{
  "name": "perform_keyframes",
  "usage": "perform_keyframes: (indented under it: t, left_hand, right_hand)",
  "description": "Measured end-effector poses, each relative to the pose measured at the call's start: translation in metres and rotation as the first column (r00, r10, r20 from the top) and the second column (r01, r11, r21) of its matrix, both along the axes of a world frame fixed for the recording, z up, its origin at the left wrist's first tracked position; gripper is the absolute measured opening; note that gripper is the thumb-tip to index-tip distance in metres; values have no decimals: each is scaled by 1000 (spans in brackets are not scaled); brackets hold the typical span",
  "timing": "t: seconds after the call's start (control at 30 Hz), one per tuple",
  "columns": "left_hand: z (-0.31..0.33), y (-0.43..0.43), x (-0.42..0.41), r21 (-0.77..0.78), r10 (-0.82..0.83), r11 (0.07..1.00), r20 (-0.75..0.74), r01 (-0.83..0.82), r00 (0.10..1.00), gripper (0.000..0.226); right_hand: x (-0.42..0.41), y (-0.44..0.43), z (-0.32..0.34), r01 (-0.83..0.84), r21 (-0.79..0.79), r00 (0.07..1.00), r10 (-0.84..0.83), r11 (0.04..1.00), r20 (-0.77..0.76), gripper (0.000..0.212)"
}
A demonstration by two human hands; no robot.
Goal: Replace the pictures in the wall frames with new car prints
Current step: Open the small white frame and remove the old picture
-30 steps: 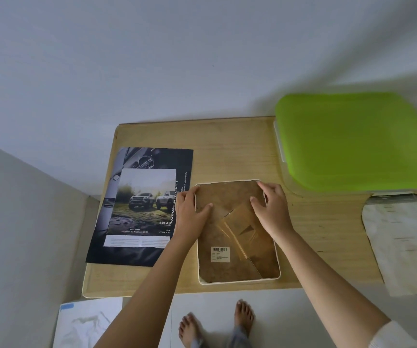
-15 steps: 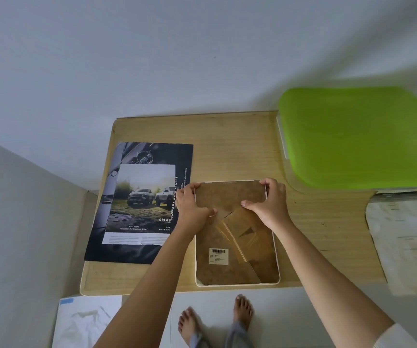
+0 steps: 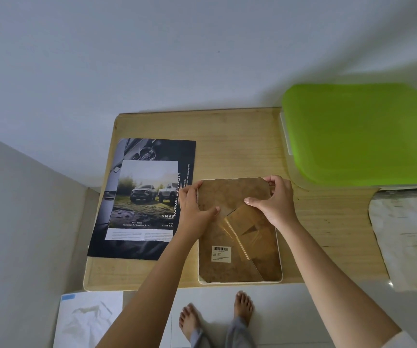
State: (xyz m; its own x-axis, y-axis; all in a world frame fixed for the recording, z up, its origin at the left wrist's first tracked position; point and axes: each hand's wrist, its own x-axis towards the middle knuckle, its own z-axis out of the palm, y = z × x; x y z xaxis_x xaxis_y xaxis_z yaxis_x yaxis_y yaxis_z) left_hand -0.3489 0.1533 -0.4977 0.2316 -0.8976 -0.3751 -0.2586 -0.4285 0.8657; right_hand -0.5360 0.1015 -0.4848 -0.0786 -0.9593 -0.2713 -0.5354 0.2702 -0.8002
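Two hands grip the far corners of one brown backing board (image 3: 230, 194), the left hand (image 3: 192, 209) and right hand (image 3: 275, 202) each with a thumb on top. They are probably tilting it out of the single white frame (image 3: 281, 259), which lies face down on the worktop (image 3: 227, 136). One car print (image 3: 144, 194) lies flat just left, ready to slot in.

I counted one wooden table (image 3: 227, 136). On it lay one white frame (image 3: 281, 259), with one brown backing board (image 3: 232, 194) that bore one barcode label (image 3: 221, 253). I had two hands on that board, my left hand (image 3: 193, 209) and my right hand (image 3: 275, 202), both gripping it. Two printed sheets were stacked: one car print (image 3: 147, 194) showing two trucks, and one dark sheet (image 3: 187, 151) beneath it. There was one green lid (image 3: 358, 131). Two loose papers lay off the table: one white paper (image 3: 89, 320) and one pale paper (image 3: 408, 234). Two bare feet showed, my left foot (image 3: 189, 320) and my right foot (image 3: 243, 307).
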Motion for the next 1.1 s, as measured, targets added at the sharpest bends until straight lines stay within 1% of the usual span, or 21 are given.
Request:
perform_keyframes:
  t: [0.07, 0.13, 0.23, 0.3, 0.37, 0.47, 0.53, 0.63, 0.77, 0.9, 1.0, 1.1]
  left_hand:
    - [2, 6, -4, -42, 25, 999, 27, -24, 999, 71]
    - [4, 11, -8, -83, 48, 996, 88, -40, 995, 71]
    - [8, 22, -16, -95, 90, 993, 156, -75, 984, 72]
    - [11, 37, -20, -97, 65, 994, 228, -44, 972, 74]
    - [10, 59, -23, -82, -33, 995, 302, 60, 953, 90]
    - [6, 97, -27, 29, -244, 967, 372, 251, 896, 131]
    - [2, 113, -27, 99, -313, 948, 441, 301, 841, 143]
    - [1, 119, -26, 135, -343, 938, 486, 319, 804, 146]
    - [3, 118, -28, 125, -329, 943, 507, 310, 797, 146]
    - [6, 117, -32, 119, -287, 957, 528, 264, 799, 145]
    - [12, 116, -34, 118, -269, 963, 514, 243, 815, 144]
    - [15, 114, -36, 120, -249, 969, 506, 218, 826, 143]
  right_hand:
    - [-1, 0, 1, 9, 5, 1000, -9, 1000, 6, 64]
    - [-3, 0, 3, 14, 8, 1000, -14, 1000, 6, 65]
    - [-4, 1, 4, 4, 10, 1000, -4, 1000, -3, 65]
    - [-3, 2, 4, -4, 4, 1000, 4, 1000, -2, 64]
    - [-2, 3, 5, -7, -12, 1000, 7, 1000, -8, 63]
    - [-3, 4, 4, -10, -33, 1000, 11, 999, 6, 62]
    - [-4, 4, 4, -11, -36, 1000, 12, 999, 15, 62]
    - [-4, 6, 5, -12, -43, 1000, 12, 999, 7, 63]
    - [-3, 9, 9, -16, -56, 1000, 16, 998, 8, 62]
    - [-3, 21, 13, -58, -25, 996, 59, 998, 66, 64]
    - [-11, 37, 13, -87, -11, 993, 87, 996, 76, 67]
    - [-18, 60, 10, -98, 27, 981, 92, 995, 170, 65]
